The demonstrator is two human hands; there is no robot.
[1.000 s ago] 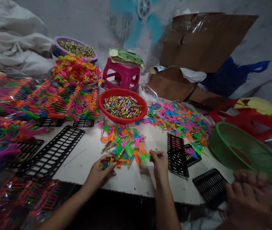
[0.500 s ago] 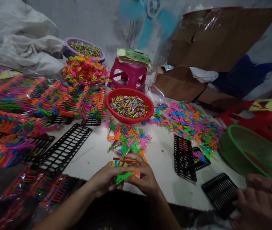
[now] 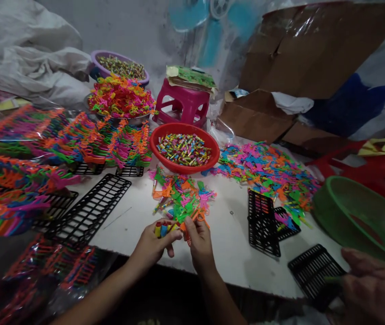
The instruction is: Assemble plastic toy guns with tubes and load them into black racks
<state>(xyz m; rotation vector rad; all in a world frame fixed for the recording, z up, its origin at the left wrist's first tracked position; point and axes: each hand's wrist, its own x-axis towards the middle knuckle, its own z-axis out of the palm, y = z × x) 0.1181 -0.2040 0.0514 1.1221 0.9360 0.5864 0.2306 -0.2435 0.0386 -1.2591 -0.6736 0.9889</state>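
White and crowded, the surface (image 3: 134, 219) carries a red bowl (image 3: 212, 155) of small coloured tubes and black plastic racks (image 3: 90, 210). At its near edge the left hand (image 3: 153, 243) has its grip closed around a bundle of coloured tubes (image 3: 162, 229). The right hand (image 3: 199, 241) touches it, its grip pinched on a small orange piece (image 3: 187, 235), just in front of a loose pile of plastic toy parts (image 3: 182, 196). Another person's hand (image 3: 375, 289) shows blurred at lower right.

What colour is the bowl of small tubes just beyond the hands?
Red bowl, clearest in the head view, past the left hand and right hand.
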